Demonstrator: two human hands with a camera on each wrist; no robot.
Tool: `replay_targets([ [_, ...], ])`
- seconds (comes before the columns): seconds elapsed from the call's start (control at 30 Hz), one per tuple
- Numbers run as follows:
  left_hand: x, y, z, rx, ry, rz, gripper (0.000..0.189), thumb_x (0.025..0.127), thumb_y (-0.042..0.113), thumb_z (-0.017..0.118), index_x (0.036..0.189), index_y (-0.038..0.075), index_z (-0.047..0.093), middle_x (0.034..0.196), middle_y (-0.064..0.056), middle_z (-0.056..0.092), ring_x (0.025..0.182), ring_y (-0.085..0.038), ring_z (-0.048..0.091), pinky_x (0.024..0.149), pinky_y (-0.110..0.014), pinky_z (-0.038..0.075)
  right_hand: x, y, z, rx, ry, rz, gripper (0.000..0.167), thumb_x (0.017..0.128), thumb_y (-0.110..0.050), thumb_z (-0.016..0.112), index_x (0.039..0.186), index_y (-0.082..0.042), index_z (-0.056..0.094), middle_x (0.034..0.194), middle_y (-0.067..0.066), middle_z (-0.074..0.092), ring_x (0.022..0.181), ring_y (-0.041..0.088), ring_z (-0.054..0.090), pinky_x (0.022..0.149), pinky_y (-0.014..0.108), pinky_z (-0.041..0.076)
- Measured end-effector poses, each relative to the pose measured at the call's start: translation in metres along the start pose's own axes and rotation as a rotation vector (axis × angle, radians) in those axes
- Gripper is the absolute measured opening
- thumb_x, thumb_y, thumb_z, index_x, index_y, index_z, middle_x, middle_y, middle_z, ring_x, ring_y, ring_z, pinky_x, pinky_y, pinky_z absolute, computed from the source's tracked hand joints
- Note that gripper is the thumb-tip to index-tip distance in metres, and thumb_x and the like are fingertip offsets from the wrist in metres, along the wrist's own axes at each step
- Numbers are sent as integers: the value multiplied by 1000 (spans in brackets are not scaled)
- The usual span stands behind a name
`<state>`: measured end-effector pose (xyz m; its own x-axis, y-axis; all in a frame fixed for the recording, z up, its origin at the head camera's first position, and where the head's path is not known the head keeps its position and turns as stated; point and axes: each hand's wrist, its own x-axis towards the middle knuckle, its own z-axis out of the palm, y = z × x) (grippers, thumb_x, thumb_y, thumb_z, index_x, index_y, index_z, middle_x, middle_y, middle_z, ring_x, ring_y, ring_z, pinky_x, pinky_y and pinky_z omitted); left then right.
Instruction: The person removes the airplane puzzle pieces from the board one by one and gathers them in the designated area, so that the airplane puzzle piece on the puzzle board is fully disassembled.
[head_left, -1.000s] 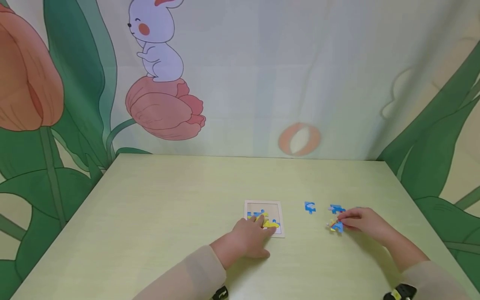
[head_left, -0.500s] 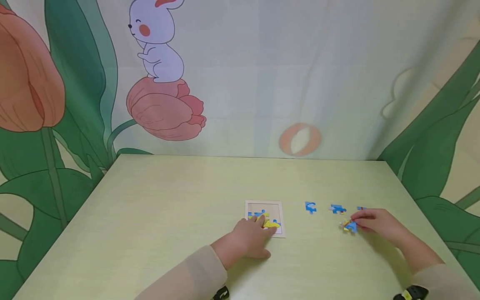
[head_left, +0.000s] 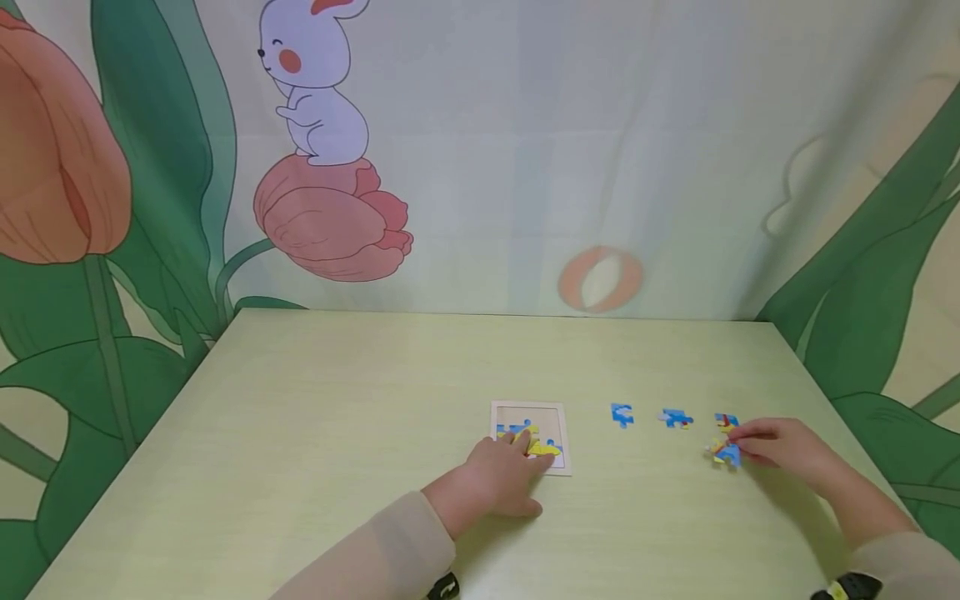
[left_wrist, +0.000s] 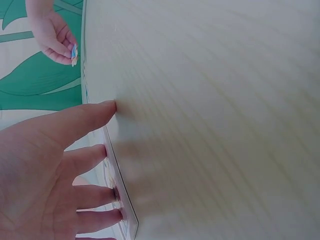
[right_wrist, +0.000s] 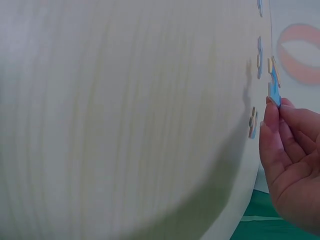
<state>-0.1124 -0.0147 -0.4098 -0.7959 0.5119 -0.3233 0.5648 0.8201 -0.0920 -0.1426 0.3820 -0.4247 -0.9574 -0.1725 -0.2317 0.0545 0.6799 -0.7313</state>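
My left hand [head_left: 504,477] lies with spread, fairly straight fingers on a white-framed puzzle board [head_left: 566,450]. Its fingertips rest on yellow and blue pieces [head_left: 542,447] in the lower part of the board; the upper part shows bare backing. Between thumb and fingers, my right hand [head_left: 783,446] pinches a blue puzzle piece [head_left: 727,452] with yellow and red on it. The right wrist view shows this held piece [right_wrist: 274,86] raised off the table, its shadow falling on the surface. Just behind it in the head view lies another blue, red and yellow piece [head_left: 726,421].
Two more loose blue pieces lie right of the board: one nearer [head_left: 622,415] and one further right [head_left: 677,418]. The pale wooden table [head_left: 337,400] ends at a printed curtain [head_left: 465,167] with tulips and a rabbit.
My right hand has moved to the right with the pinched puzzle piece, away from the board. A loose piece it had covered now shows behind it. The left hand has stayed put.
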Motion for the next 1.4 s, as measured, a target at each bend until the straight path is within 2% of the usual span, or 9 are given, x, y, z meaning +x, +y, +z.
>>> replay_targets([
  [0.27, -1, 0, -1, -5, 3, 3, 67, 82, 57, 58, 142, 38, 37, 148, -6, 33, 132, -28, 35, 93, -42, 41, -2, 3, -8, -54, 9, 48, 26, 91, -9, 58, 106, 11, 63, 107, 21, 62, 81, 5, 58, 69, 22, 50],
  [0.57, 0, 0, -1, -16, 6, 2, 67, 81, 57, 59, 142, 38, 38, 148, -6, 33, 132, -28, 35, 93, -43, 41, -1, 10, -12, -129, 24, 21, 21, 91, -7, 58, 103, 9, 65, 105, 22, 63, 80, 7, 54, 66, 23, 49],
  [0.77, 0, 0, -1, -13, -2, -5, 66, 82, 57, 58, 142, 38, 37, 148, -6, 33, 132, -27, 35, 94, -43, 41, 0, 13, -12, -169, 37, 18, 20, 90, -9, 59, 101, 6, 67, 103, 20, 63, 79, 14, 52, 63, 25, 47],
  [1.0, 0, 0, -1, -8, -4, -2, 66, 82, 57, 58, 142, 38, 37, 148, -6, 33, 132, -28, 35, 93, -42, 42, 2, 16, -11, -222, 31, 17, 16, 90, -7, 59, 98, 4, 68, 103, 21, 63, 85, 22, 52, 65, 26, 46],
  [1.23, 1, 0, -1, -19, -7, -1, 66, 82, 57, 58, 142, 38, 37, 148, -6, 32, 133, -28, 34, 93, -42, 41, 2, 14, -9, -234, 36, 5, 14, 89, -5, 59, 95, 4, 68, 99, 19, 63, 82, 21, 51, 64, 27, 45],
  [1.4, 0, 0, -1, -23, -12, -8, 66, 82, 56, 59, 141, 39, 38, 148, -5, 33, 132, -27, 35, 93, -42, 41, 3, 15, -7, -269, 33, -9, 12, 89, -5, 60, 93, 2, 69, 99, 18, 64, 87, 24, 53, 70, 31, 45],
])
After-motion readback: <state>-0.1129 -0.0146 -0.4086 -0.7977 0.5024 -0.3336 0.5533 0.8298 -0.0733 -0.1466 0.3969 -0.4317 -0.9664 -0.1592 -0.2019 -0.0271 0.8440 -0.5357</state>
